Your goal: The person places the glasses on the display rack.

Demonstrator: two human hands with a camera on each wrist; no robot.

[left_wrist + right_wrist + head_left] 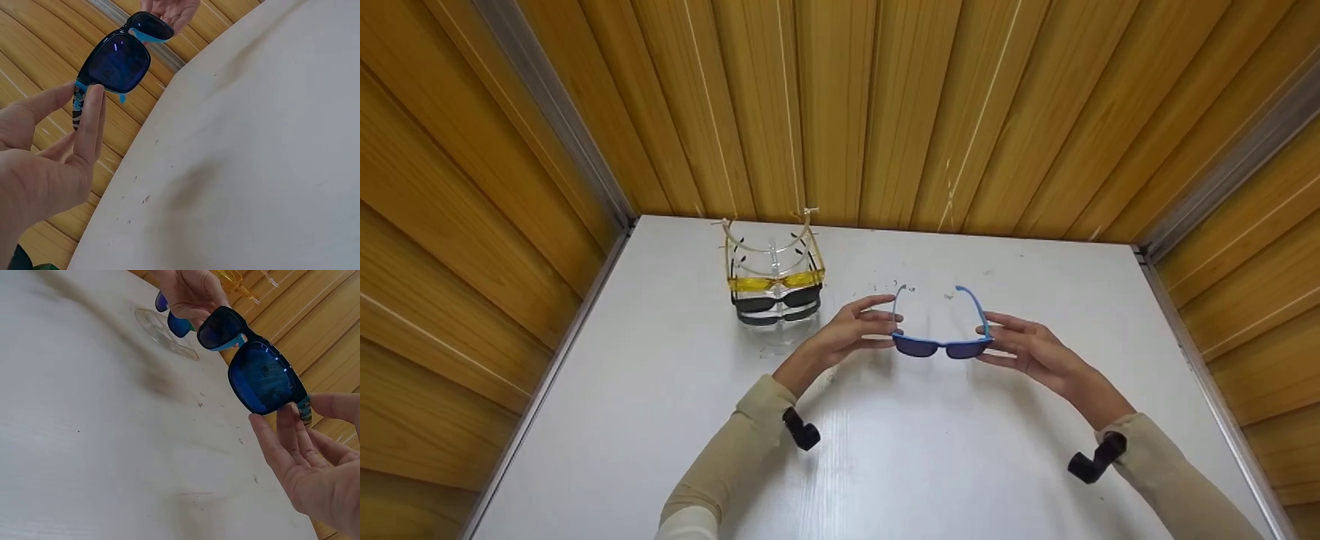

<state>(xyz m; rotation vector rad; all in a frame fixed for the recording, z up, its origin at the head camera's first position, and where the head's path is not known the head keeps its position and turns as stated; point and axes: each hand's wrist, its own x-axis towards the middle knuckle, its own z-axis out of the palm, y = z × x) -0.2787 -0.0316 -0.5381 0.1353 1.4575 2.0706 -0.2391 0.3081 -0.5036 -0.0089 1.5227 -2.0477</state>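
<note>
Blue sunglasses (941, 346) with dark lenses are held up over the white table, temples unfolded and pointing away from the person. My left hand (851, 330) pinches their left hinge area between thumb and fingers. At the opposite hinge, my right hand (1031, 349) grips the frame in the same way. In the left wrist view the sunglasses (118, 61) show bluish lenses and a patterned temple beside the left hand (50, 152). The right wrist view has the right hand (315, 455) at the lens corner of the sunglasses (264, 377).
Left of the hands stands a clear display rack (775, 259). It carries yellow glasses (769, 283) above dark sunglasses (780, 300), with another dark pair (778, 316) below. The white table (607, 420) is bounded by wood-patterned walls (840, 112) at the back and sides.
</note>
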